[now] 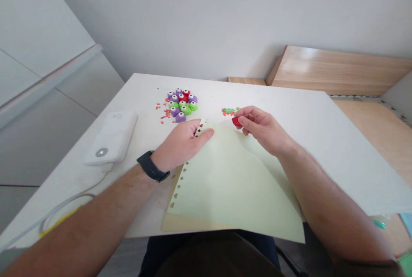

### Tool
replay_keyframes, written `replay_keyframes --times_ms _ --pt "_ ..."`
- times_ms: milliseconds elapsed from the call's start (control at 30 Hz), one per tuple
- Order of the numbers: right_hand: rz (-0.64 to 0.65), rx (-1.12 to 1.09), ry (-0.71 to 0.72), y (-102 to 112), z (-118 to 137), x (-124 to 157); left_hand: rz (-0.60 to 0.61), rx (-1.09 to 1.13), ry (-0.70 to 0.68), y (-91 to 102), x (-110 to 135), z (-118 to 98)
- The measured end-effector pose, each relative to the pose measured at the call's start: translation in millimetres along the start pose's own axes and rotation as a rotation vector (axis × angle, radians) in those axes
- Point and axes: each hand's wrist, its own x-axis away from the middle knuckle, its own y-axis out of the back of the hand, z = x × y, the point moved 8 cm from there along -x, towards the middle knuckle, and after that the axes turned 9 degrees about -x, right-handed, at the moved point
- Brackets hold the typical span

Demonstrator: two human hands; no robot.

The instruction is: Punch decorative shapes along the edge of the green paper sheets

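Note:
My left hand point(185, 141), with a dark watch at its wrist, pinches the upper left corner of a pale yellow-green sheet of paper point(231, 182), thumb on top. A row of small punched shapes runs down the sheet's left edge, among them stars and hearts. Between the thumb and fingers of my right hand point(257, 124) is a small red craft punch point(237, 121), partly hidden, just above the sheet's upper right corner. Beyond my left hand stands a cluster of several craft punches point(182, 104) in purple, green and red, with round white buttons.
Green and orange paper bits point(229, 111) lie beyond my right hand; orange-red bits point(165, 116) lie beside the cluster. A white power bank point(112, 137) with a cable point(80, 193) sits at the left of the white table point(322, 139). Wooden furniture point(334, 71) stands behind right.

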Motion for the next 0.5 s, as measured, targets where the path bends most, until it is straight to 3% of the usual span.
replay_keyframes --times_ms 133,500 --pt "-0.037 0.04 -0.044 4.5 -1.9 -0.2 0.0 0.004 0.005 -1.0 1.6 -1.1" --pt "0.011 0.027 -0.071 -1.6 2.6 1.8 0.029 0.06 -0.018 -5.5 4.0 -6.3"
